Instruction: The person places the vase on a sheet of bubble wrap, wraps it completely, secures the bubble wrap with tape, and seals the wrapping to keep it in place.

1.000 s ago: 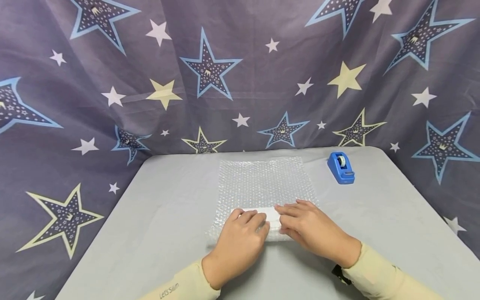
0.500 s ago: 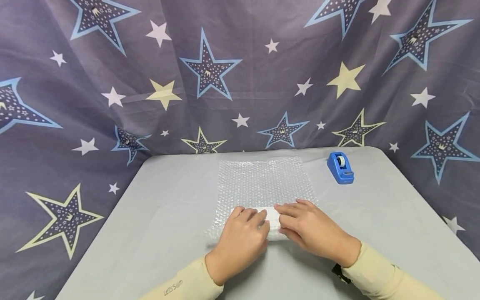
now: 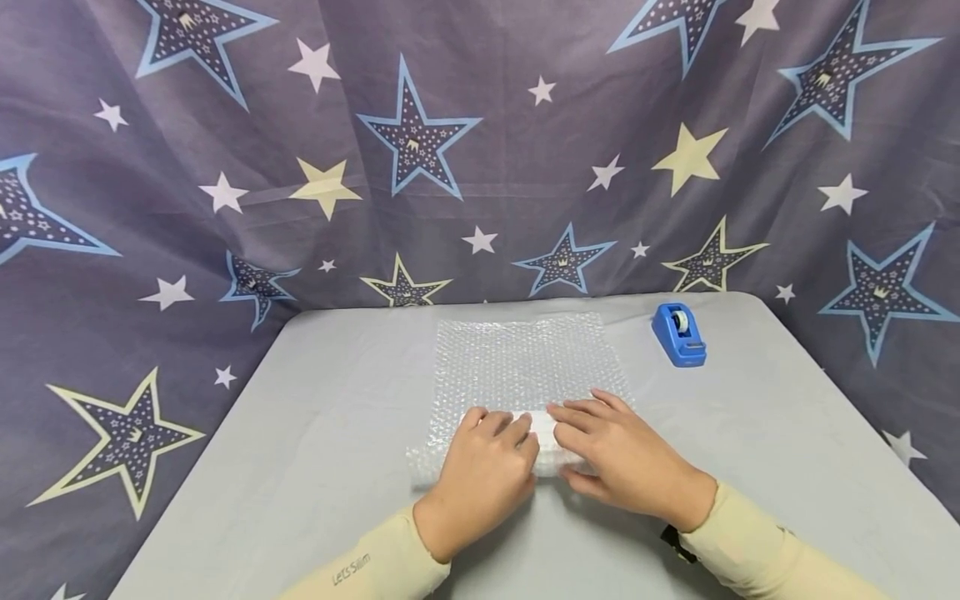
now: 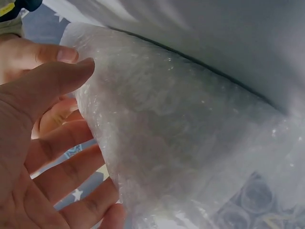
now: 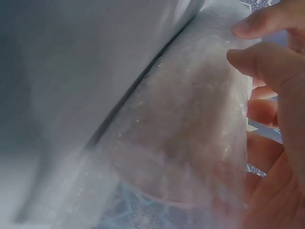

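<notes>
A sheet of clear bubble wrap [image 3: 525, 358] lies flat on the table, its near end rolled around a white object [image 3: 546, 429] that is mostly covered. My left hand [image 3: 483, 483] holds the left part of the roll, thumb on the near side and fingers bent over the far side. On the right part, my right hand [image 3: 633, 458] grips in the same way, its index finger somewhat raised. Both wrist views show the wrapped roll [image 4: 143, 105] close up, with thumb and fingers on either side of it. The wrapped object's kind is hidden.
A blue tape dispenser [image 3: 679, 335] with a roll of tape stands at the back right of the grey-covered table [image 3: 337, 400]. Behind and beside the table hangs a dark curtain [image 3: 480, 167] with a star pattern.
The roll has turned slightly away from me, and less of the white object shows. Both hands have shifted a little forward with it, and the right fingers have spread somewhat.
</notes>
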{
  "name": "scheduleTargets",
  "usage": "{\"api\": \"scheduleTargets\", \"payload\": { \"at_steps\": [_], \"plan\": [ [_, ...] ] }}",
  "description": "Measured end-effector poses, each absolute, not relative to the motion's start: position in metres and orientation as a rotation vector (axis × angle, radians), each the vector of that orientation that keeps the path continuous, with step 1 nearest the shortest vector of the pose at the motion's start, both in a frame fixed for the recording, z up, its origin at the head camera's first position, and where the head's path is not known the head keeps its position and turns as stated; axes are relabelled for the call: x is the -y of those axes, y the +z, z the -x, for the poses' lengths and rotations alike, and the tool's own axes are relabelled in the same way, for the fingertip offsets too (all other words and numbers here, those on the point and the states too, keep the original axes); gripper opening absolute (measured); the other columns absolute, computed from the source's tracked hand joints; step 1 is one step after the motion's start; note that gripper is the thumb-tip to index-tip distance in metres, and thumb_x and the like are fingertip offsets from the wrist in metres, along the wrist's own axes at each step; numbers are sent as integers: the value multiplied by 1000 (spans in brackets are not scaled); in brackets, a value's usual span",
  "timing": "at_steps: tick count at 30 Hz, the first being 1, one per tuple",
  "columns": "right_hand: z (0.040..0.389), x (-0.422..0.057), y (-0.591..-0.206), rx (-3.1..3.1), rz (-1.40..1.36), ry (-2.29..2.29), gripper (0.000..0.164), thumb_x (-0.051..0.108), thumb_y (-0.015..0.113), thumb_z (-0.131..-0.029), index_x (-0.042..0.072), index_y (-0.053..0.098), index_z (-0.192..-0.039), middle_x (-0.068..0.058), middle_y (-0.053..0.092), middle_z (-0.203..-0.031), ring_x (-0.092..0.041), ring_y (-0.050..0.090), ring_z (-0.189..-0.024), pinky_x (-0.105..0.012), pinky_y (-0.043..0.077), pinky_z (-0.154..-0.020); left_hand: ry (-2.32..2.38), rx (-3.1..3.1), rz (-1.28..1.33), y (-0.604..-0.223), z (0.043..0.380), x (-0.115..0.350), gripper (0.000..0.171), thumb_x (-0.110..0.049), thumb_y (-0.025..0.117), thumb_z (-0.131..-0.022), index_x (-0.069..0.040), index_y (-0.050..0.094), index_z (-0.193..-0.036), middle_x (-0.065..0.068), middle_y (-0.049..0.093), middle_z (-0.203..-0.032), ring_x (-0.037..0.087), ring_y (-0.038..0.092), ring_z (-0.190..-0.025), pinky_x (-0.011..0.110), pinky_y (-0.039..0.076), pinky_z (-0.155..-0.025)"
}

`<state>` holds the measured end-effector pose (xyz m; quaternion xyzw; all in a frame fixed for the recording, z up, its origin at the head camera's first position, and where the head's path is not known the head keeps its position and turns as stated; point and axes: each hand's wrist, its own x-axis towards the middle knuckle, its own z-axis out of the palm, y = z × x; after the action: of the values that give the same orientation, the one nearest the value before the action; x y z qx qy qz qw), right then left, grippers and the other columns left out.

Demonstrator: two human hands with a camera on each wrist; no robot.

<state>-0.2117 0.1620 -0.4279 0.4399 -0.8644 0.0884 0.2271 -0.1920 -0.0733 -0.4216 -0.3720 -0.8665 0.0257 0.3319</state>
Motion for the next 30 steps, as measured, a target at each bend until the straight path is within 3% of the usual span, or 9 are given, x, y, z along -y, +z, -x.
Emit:
{"api": "scheduleTargets", "payload": {
  "at_steps": [30],
  "plan": [
    [215, -155, -431, 2484, -1107, 201, 58, 40, 92, -68, 17, 52, -104, -9, 64, -142, -31, 64, -125, -66, 41, -109, 56, 2307, 951, -425, 204, 72, 36, -30, 88, -63, -14, 71, -90, 6, 78, -113, 25, 72, -97, 42, 49, -84]
  ]
}}
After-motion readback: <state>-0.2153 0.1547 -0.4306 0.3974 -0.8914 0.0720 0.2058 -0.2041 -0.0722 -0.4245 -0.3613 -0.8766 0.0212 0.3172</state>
